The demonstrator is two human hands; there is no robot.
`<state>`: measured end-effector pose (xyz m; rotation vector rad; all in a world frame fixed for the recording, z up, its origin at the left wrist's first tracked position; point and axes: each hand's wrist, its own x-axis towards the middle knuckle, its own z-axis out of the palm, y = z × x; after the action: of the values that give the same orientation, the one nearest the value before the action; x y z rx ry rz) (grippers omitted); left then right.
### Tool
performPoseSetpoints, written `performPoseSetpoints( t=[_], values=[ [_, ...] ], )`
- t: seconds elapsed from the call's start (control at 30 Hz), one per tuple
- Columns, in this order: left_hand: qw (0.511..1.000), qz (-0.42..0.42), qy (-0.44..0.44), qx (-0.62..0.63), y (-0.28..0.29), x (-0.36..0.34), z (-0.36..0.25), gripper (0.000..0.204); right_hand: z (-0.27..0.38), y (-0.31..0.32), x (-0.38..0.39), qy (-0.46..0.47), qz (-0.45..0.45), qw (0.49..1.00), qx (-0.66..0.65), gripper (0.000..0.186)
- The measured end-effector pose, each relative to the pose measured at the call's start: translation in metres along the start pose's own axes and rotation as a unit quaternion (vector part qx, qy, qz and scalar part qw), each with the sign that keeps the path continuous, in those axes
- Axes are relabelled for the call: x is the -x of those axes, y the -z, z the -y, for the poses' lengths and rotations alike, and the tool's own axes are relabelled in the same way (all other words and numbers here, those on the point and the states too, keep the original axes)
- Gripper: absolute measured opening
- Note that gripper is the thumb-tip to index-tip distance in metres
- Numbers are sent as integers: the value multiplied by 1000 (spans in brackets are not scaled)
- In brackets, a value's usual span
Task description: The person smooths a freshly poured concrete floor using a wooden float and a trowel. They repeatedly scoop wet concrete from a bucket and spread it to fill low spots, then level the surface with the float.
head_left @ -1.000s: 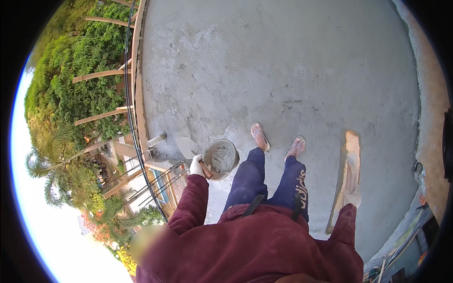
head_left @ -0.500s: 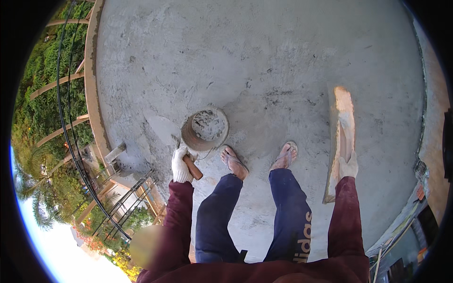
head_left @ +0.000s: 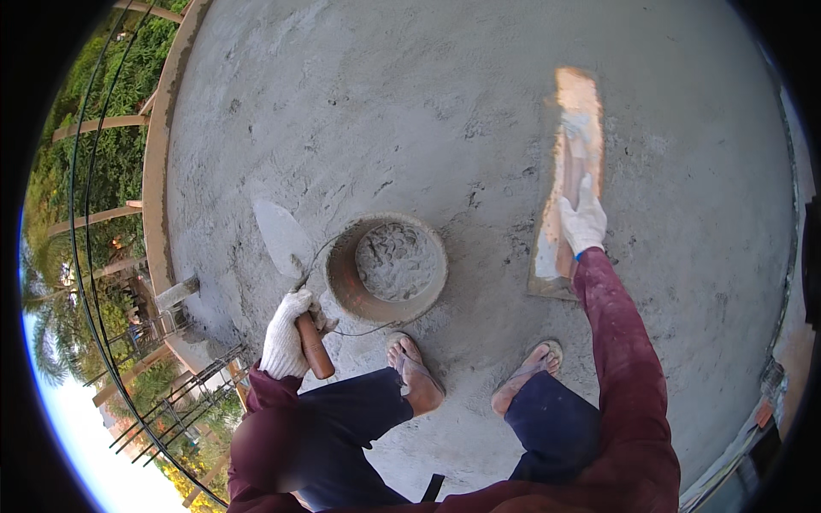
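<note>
My left hand [head_left: 289, 333], in a white knitted glove, is closed round a trowel [head_left: 280, 238] near where its shank meets the brown wooden handle. The pointed grey blade aims away from me, over the slab. Right of it stands a round bucket [head_left: 338, 278] of wet grey mortar [head_left: 395, 261], its thin wire handle passing close to my left glove. My gloved right hand [head_left: 584, 221] grips the handle of a long wooden float [head_left: 556, 184], fingers pointing forward along it. The float lies against the grey surface, its worn face smeared with cement.
Rough grey cement floor [head_left: 462, 103] spreads ahead. A curved raised edge [head_left: 158, 171] bounds it at left, with black cables [head_left: 90, 222], wooden poles and greenery beyond. A short pipe [head_left: 177, 293] and rebar [head_left: 192, 398] stick out there. My sandalled feet [head_left: 416, 374] stand behind the bucket.
My right hand has pushed the float forward and somewhat left across the surface. The view has tipped, so the bucket and my feet appear lower. My left hand still holds the trowel beside the bucket.
</note>
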<state>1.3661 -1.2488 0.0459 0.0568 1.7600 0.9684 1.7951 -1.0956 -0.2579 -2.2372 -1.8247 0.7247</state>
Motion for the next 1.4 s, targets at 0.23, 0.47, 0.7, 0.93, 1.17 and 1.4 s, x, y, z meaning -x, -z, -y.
performPoseSetpoints(
  t=[0.23,0.47,0.7,0.93,1.17,1.4],
  values=[
    [987,107,-122,-15,-52,-5,7,20,45,15,30,240,242,922,185,70],
    [964,172,-189,77,-54,-37,0,17,-122,81,24,41,66,981,180,68],
    [939,209,-241,130,-23,-65,-19,21,-185,152,123,-159,-69,967,184,78],
    [929,230,-236,167,-16,-137,-20,19,-127,245,153,-143,-123,942,278,77],
    [915,261,-264,157,-26,-176,-2,19,-67,214,183,-126,-186,961,164,74],
    [943,205,-198,171,18,-162,2,14,-38,80,150,-89,-156,979,101,75]
  ],
)
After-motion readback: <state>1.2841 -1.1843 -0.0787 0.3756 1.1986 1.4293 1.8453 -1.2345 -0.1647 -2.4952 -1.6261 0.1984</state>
